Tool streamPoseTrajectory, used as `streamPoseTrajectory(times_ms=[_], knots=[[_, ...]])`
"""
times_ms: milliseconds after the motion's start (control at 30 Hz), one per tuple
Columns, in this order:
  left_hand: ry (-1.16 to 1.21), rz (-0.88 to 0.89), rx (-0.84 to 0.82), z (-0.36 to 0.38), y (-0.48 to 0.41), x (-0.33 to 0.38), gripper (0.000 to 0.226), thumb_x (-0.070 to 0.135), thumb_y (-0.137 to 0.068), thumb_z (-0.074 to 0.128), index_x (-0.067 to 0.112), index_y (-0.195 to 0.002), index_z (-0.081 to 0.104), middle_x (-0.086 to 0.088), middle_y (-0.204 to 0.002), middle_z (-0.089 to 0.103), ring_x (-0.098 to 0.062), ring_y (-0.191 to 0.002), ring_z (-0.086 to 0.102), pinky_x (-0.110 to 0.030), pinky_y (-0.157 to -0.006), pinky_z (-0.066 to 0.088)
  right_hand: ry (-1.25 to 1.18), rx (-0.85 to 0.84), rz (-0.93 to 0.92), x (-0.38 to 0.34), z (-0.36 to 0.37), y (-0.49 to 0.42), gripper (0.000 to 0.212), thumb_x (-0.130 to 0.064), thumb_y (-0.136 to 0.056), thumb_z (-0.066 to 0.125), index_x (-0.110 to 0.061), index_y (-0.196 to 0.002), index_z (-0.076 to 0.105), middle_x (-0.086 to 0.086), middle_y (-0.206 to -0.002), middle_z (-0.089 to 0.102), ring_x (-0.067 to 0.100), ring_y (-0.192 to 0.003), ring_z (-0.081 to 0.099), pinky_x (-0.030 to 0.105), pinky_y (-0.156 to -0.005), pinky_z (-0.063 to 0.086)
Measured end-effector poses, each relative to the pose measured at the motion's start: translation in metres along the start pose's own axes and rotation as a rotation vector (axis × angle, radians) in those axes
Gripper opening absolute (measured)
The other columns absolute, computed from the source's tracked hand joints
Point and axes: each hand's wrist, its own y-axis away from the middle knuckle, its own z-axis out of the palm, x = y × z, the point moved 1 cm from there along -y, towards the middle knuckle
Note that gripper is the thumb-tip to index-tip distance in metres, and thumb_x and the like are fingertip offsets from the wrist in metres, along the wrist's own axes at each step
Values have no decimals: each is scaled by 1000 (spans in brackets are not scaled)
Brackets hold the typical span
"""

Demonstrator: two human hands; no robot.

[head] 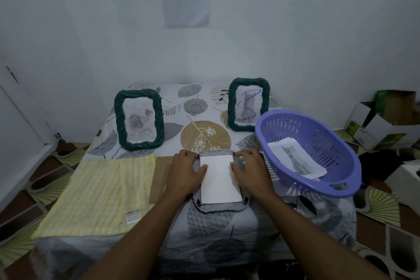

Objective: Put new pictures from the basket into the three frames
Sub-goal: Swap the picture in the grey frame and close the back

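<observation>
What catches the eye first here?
Front centre: the left hand and right hand hold a face-down frame with a white sheet in it. Right of them, a purple basket holds a cat picture; behind stand the left green frame and right green frame, its cat scribbled blue.

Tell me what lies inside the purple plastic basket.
Inside the purple plastic basket lies a white paper sheet with a grey cat print. Edges of more sheets show beneath it; their pictures are covered.
</observation>
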Motion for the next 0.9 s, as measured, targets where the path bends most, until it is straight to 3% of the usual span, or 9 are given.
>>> streamPoseTrajectory(times_ms=[233, 633, 900], knots=[[-19, -51, 78, 12, -1, -2, 36, 37, -89, 60, 15, -116, 67, -4, -114, 60, -22, -107, 50, -32, -84, 40, 53, 2, 38, 4, 11, -2, 39, -34, -90, 60, -15, -124, 62, 0, -123, 52, 21, -110, 54, 34, -96, 44], [-42, -28, 51, 8, 1, -1, 26, 23, -91, 52, 23, -107, 72, 1, -121, 57, -21, -111, 45, -35, -89, 39, 32, 7, 52, 5, 9, -3, 37, -37, -90, 61, -17, -121, 67, -3, -116, 50, 17, -104, 55, 30, -94, 43], [-7, -46, 38, 12, 0, -4, 31, 23, -93, 48, 22, -118, 67, 3, -124, 57, -20, -112, 45, -41, -94, 40, -13, 8, 59, 4, 8, -3, 39, -33, -92, 57, -20, -129, 60, 0, -125, 51, 21, -112, 53, 34, -98, 42]])
